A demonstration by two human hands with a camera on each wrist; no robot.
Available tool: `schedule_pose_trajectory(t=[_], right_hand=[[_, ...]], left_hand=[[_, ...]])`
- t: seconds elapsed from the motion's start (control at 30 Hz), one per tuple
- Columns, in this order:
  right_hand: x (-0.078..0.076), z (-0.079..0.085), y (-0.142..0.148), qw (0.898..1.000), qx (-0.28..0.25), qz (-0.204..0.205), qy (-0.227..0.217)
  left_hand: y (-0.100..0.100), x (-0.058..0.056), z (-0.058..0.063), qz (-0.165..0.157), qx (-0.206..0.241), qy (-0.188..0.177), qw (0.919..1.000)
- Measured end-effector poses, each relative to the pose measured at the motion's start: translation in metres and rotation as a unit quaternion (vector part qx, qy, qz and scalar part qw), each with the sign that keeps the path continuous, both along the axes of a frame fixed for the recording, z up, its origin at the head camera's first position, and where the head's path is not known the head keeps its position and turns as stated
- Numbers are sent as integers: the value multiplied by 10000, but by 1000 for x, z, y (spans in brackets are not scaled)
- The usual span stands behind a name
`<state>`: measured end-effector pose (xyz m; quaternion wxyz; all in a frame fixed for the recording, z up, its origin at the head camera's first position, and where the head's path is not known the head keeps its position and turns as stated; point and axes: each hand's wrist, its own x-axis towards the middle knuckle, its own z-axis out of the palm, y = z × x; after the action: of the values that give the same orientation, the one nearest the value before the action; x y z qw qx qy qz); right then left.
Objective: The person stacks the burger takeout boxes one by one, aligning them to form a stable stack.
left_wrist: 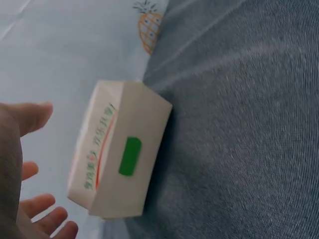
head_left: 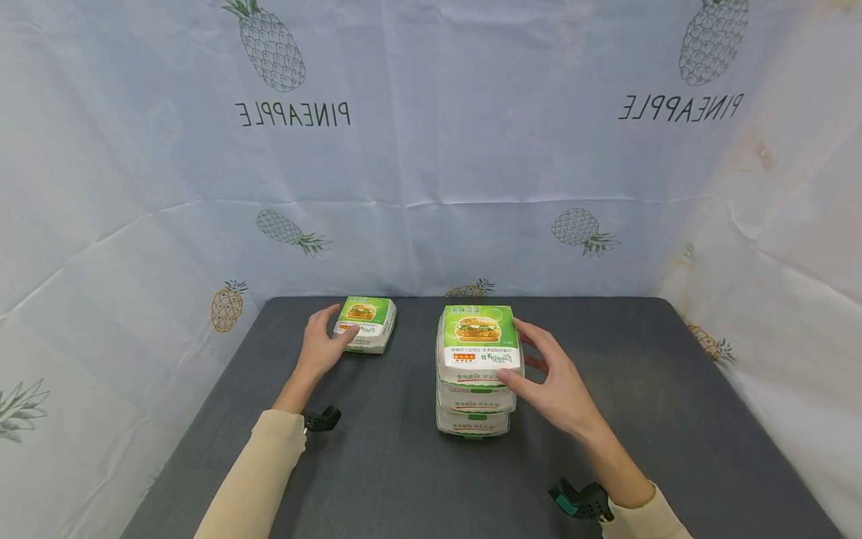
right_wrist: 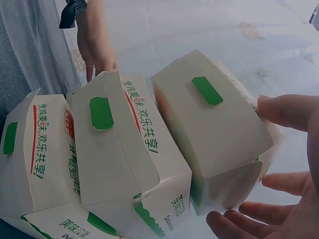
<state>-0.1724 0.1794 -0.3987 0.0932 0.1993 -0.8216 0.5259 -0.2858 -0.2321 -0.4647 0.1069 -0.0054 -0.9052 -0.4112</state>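
Three burger boxes stand in a stack at the middle of the table, white with green on the top lid. My right hand point(head_left: 555, 382) grips the top burger box point(head_left: 480, 340), thumb at its front edge and fingers along its right side. In the right wrist view this box point(right_wrist: 214, 129) sits tilted against the middle burger box point(right_wrist: 124, 144), with a wedge-shaped gap between them. The bottom burger box point(right_wrist: 42, 154) lies below. At the far left, my left hand point(head_left: 323, 344) hovers around a single burger box point(head_left: 370, 314), its fingers spread apart from the box point(left_wrist: 129, 154).
The dark grey cloth-covered table point(head_left: 384, 479) runs back to a white curtain point(head_left: 431, 150) printed with pineapples, which also closes in both sides. Black wrist devices sit on the left wrist point(head_left: 323, 419) and right wrist point(head_left: 582, 500).
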Motion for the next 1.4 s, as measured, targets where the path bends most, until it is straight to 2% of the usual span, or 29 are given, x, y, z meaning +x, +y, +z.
schedule_pose_trajectory(t=[0.27, 0.4, 0.63, 0.8, 1.03, 1.4], right_hand=[[0, 0, 3, 10000, 3, -5, 15], [0, -1, 4, 10000, 12, 5, 17], [1, -1, 4, 10000, 0, 8, 27], [1, 0, 5, 10000, 6, -10, 63], [0, 1, 3, 9999, -56, 43, 99], [0, 0, 0, 9999, -66, 90, 108]], left_hand=[[-4, -10, -9, -477, -23, -677, 9966], [-4, -13, -13, -643, 35, -883, 9940], [-5, -14, -20, -677, 248, -818, 9940], [-4, -14, -24, -537, 419, -702, 9952], [-5, -14, -25, -348, 370, -674, 9964], [-6, -13, -23, -413, 146, -703, 9966]])
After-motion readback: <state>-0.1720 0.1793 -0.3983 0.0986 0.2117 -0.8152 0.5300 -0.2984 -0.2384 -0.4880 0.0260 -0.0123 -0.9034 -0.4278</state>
